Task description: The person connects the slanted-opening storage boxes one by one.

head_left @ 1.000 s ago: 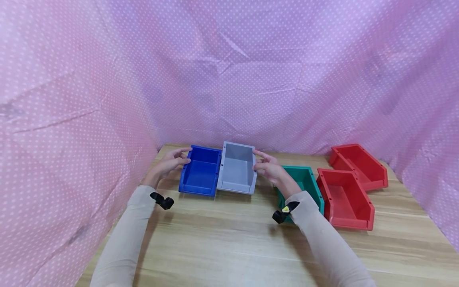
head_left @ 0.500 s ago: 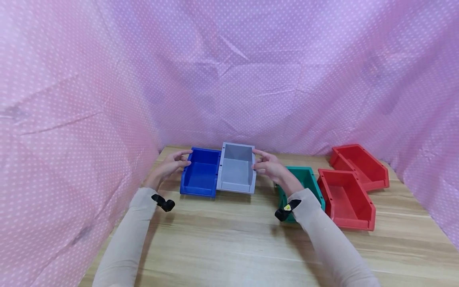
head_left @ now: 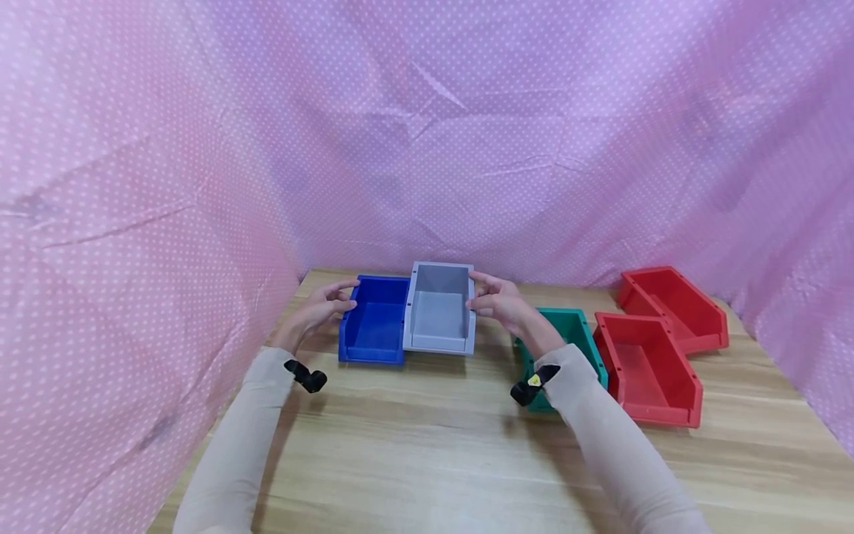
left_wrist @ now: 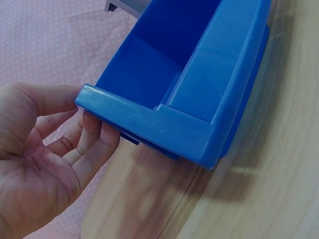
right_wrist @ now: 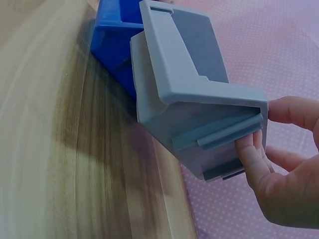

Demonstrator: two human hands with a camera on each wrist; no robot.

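Note:
Two open-front plastic storage bins stand side by side, a blue bin (head_left: 375,326) on the left and a grey bin (head_left: 438,319) on the right. My left hand (head_left: 312,311) pinches the blue bin's left side rim; in the left wrist view the thumb sits at the rim and the fingers curl beneath it. The grey bin's right rim is held by my right hand (head_left: 507,305), fingertips tucked under the ribbed outer wall (right_wrist: 224,132) in the right wrist view. The grey bin sits slightly higher, its left edge overlapping the blue bin's right rim.
A green bin (head_left: 570,326) stands to the right, partly hidden by my right forearm. Against it is a red bin (head_left: 643,371), with a second red bin (head_left: 683,304) behind. Pink dotted cloth (head_left: 427,148) hangs behind and beside the wooden table (head_left: 414,445).
The grey bin has risen slightly and shifted a little left over the blue bin's edge, my right hand moving with it. The blue bin has turned slightly straighter in my left hand.

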